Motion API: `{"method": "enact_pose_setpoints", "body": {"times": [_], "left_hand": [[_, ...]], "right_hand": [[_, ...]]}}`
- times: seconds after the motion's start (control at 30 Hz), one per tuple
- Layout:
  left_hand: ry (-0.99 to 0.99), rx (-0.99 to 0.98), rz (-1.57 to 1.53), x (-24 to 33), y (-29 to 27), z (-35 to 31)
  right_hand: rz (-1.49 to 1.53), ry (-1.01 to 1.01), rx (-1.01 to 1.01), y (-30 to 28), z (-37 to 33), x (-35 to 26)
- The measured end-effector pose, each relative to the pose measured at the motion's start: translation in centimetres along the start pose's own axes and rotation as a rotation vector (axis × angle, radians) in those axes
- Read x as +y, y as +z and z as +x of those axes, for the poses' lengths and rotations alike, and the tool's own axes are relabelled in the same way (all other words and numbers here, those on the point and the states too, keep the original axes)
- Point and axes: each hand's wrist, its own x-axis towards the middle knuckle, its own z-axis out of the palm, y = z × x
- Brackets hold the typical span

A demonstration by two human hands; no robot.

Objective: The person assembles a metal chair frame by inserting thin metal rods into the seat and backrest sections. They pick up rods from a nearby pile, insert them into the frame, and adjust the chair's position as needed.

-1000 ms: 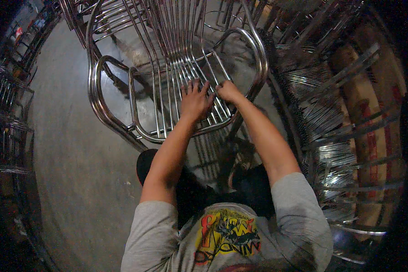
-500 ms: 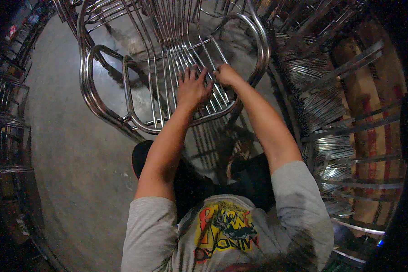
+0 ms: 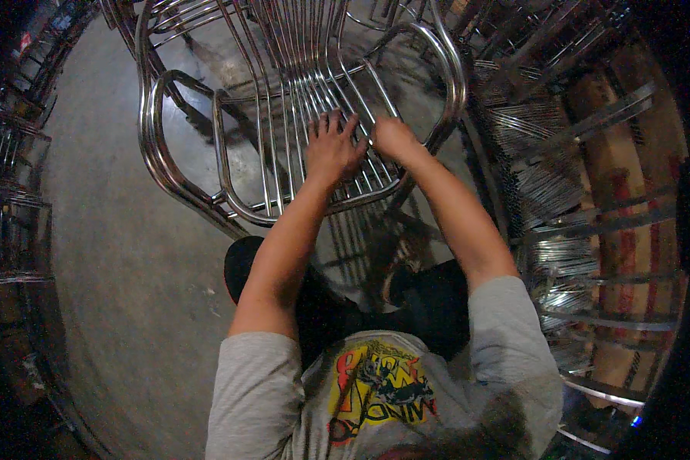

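A shiny metal-tube chair (image 3: 152, 146) stands in front of me, with looped armrests and a seat and back of thin parallel rods. My left hand (image 3: 334, 153) lies palm down on the seat rods (image 3: 282, 165), its fingers spread and dark at the tips. Close to its right, my right hand (image 3: 395, 141) is closed low over the right-hand rods. A small bright spot shows by its thumb side; whatever the fingers grip is hidden.
Racks of metal frames (image 3: 8, 146) line the left edge. To the right lie stacked bundles of shiny rods (image 3: 563, 261) beside brown cardboard (image 3: 621, 253) and dark metal bars (image 3: 617, 317). Grey concrete floor (image 3: 115, 268) spreads left of the chair.
My right hand has slid slightly toward me along the seat, its fingers more curled. The left hand keeps its place on the rods. The whole view has shifted a little.
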Motion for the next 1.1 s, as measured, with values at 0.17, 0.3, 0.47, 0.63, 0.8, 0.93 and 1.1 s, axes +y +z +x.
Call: {"method": "enact_pose_setpoints", "body": {"times": [0.17,0.3,0.47,0.63,0.8,0.93,1.1], "left_hand": [[-0.017,0.001,-0.010,0.8,-1.0,-0.2],[0.006,-0.015,0.021,0.9,-1.2,-0.2],[-0.002,-0.069,-0.019,-0.3,0.5,0.0],[0.244,-0.136,-0.047,-3.5,3.5,2.7],[0.294,-0.157,0.051,-7.4,4.4,5.0],[0.314,-0.166,0.100,-9.2,4.4,5.9],[0.293,-0.233,0.379,-10.3,1.4,5.2]], "right_hand": [[-0.090,0.058,-0.029,-0.9,-2.1,-0.8],[0.027,0.056,0.107,-1.0,-3.9,-1.4],[0.273,0.006,0.364,-3.1,-13.2,-0.2],[0.522,0.303,0.713,-4.8,-32.5,7.2],[0.423,1.095,1.365,-0.7,-54.1,15.7],[0.391,1.165,1.824,3.0,-74.4,23.0],[-0.137,1.911,1.064,7.4,-92.4,28.0]]}}
